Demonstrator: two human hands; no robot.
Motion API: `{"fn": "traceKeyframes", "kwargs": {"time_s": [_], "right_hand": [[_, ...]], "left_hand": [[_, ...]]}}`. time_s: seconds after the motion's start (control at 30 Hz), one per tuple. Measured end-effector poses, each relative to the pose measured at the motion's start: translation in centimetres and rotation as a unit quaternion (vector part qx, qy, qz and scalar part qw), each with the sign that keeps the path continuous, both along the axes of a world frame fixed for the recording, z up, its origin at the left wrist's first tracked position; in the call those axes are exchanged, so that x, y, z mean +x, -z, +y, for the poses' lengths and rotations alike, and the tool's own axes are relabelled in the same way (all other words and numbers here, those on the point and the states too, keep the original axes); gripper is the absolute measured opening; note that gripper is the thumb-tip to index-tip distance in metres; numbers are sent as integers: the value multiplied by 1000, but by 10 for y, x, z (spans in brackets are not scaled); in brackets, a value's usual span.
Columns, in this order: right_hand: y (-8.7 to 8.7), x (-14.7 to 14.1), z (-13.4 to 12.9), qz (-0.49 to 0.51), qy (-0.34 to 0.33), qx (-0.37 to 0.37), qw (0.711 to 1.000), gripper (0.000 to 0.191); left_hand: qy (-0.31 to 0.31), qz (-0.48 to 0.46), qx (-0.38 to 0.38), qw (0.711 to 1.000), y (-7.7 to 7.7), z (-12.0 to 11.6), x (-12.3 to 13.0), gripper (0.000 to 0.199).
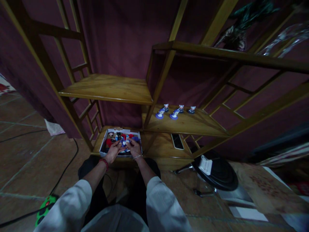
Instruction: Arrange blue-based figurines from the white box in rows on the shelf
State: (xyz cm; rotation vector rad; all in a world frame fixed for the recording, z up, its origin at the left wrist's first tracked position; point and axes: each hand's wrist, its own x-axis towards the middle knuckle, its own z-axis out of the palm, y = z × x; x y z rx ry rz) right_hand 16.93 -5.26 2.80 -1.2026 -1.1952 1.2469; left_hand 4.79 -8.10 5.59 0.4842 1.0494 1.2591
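Over a white cardboard box (103,144) on the low shelf, my left hand (114,151) and my right hand (134,148) come together. Between their fingers is a small purple-and-white figurine (125,142), gripped from both sides. Several other small figurines in red, black and blue lie jumbled in the box beneath. To the right, on a higher shelf, stand two purple-based figurines (160,113) (174,114). Behind and beside them are three dark-based figurines (165,107) (181,109) (191,110).
A phone (177,141) lies on the lower shelf, right of the box. The wooden shelf unit (108,87) has posts and lattice around its compartments. A black round stool (218,174) carries a white adapter (205,165). A green power strip (45,207) and cables lie on the floor.
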Motion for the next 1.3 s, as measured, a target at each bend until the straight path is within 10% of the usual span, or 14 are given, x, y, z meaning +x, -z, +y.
{"fn": "traceKeyframes", "kwargs": {"time_s": [1.3], "right_hand": [[7,4,1,-66,-30,25,997,31]], "left_hand": [[45,61,5,997,-4,1,1,14]]}}
